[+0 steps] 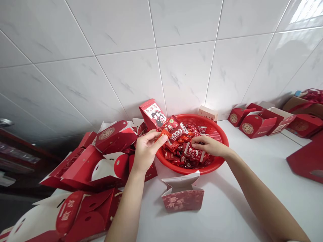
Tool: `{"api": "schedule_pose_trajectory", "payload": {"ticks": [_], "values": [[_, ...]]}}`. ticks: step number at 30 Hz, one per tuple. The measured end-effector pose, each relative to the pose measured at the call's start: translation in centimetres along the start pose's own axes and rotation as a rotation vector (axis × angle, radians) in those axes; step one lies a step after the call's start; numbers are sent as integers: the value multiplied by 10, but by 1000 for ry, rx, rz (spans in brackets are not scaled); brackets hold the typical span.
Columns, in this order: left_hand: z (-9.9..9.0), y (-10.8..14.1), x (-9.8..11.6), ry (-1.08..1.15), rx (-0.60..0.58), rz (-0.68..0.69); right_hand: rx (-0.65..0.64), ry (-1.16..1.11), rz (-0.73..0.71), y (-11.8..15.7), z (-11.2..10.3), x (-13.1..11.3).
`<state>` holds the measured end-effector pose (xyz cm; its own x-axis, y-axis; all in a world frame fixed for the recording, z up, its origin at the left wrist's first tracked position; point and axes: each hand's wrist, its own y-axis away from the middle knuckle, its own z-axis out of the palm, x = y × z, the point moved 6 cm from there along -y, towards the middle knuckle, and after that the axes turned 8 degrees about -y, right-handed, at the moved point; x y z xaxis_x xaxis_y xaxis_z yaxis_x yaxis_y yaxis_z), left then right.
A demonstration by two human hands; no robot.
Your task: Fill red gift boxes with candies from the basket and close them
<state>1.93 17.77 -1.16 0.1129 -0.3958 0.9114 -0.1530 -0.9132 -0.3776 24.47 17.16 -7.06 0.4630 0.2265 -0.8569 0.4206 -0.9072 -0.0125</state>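
Note:
A red plastic basket with a perforated rim holds many red-wrapped candies. At its left side, my left hand is closed, pinching an orange-red wrapped candy between thumb and fingers. Larger red packets stand up right behind that candy; I cannot tell whether the hand holds them too. My right hand reaches over the basket from the right, fingers bent together on the candies, its fingertips partly hidden. In front of the basket, a small pinkish-red paper box stands upright with its top open.
Several red gift boxes crowd the left side. A picture-printed red box leans on the tiled wall behind the basket. More red boxes stand at the right, on the white table.

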Motion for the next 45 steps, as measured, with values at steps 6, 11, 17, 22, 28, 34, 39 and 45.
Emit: {"api": "schedule_pose_trajectory", "payload": {"ticks": [6, 11, 17, 22, 28, 34, 39, 45], "values": [[2, 0, -2, -3, -18, -8, 6, -61, -2, -1, 3, -1], [2, 0, -2, -17, -24, -3, 98, -140, -18, 1, -3, -1], [3, 0, -3, -7, -26, -22, 304, -509, 127, 6, -15, 13], [4, 0, -4, 8, -23, -41, 258, -751, 207, 11, -14, 6], [1, -1, -3, 13, -3, -28, 236, -233, 92, 9, -25, 8], [-14, -4, -4, 43, 53, -6, 193, 267, 104, 6, -32, 19], [-21, -5, -3, 61, 75, -10, 212, 442, 197, 10, -36, 27], [-24, -7, -3, 81, 89, -8, 279, 548, 50, 2, -22, -2]]}}
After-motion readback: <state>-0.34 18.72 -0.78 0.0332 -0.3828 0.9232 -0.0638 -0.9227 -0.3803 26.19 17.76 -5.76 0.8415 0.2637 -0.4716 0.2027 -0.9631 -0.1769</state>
